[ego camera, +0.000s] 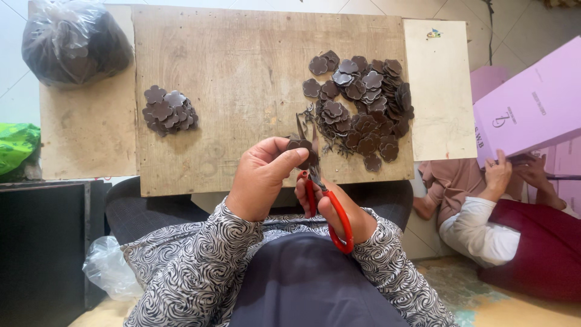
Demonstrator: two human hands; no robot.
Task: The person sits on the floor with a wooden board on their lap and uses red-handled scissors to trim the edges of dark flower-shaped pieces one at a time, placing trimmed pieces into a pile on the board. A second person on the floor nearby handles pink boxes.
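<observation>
I am gripping a dark brown flower-shaped piece [301, 151] in my left hand [261, 177], just over the near edge of the wooden counter [242, 66], while my right hand [339, 212] is clenching red-handled scissors [330, 209] whose blades are touching it. A big pile of matching pieces [363, 103] is lying on the right, a small pile [168, 111] on the left. Pale tiled floor [12, 36] is showing beyond.

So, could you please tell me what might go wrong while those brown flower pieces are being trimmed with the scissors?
1. The left hand pinches the flower piece right beside the blades of the red-handled scissors in the right hand, so a finger could get nicked.
2. The large heap of pieces reaches close to the wooden board's near edge, so some could slide off.
</observation>
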